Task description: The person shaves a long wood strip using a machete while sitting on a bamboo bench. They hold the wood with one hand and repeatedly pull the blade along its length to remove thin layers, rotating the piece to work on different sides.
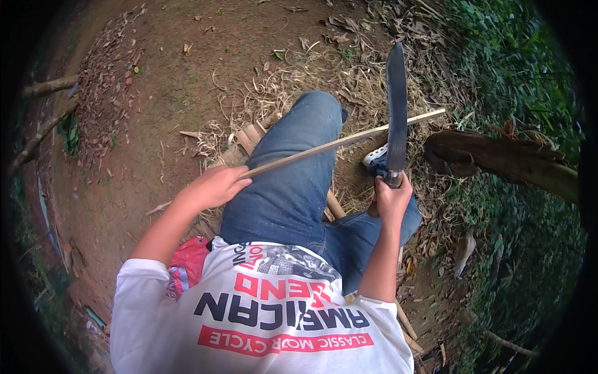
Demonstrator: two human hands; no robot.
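Observation:
A long, thin pale strip, apparently split bamboo (311, 151), lies slantwise across my raised jeans-clad leg. Its near end is gripped by my left hand (218, 186), with the fingers closed round it. The far end reaches up to the right, passing behind a machete (397, 93). My right hand (392, 198) is wrapped round the machete's dark handle, and the broad dark blade points away from me, nearly upright in the view. Blade and strip cross near the strip's far end; whether they touch I cannot tell.
Curly pale shavings (299, 78) litter the ground ahead of my legs. A slatted bamboo seat (246, 140) shows beneath me. To the right a thick brown log (492, 156) juts in beside green undergrowth (511, 56). A pink bag (189, 265) lies by my left hip.

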